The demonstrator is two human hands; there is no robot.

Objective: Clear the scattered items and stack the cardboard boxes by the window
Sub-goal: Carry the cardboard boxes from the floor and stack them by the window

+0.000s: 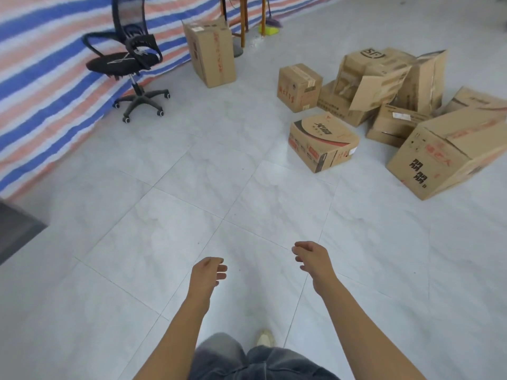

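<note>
Grey tiles (153,237) run under you. At lower centre your left hand (207,272) and right hand (314,259) reach forward, fingers loosely curled, holding nothing. The step in hand looks like the approach: the cardboard boxes (378,89) lie jumbled at right, the printed box (323,145) nearest. Next, step close and grip it two-handed. A tall box (210,50) stands apart, upper centre. No window shows.
</note>
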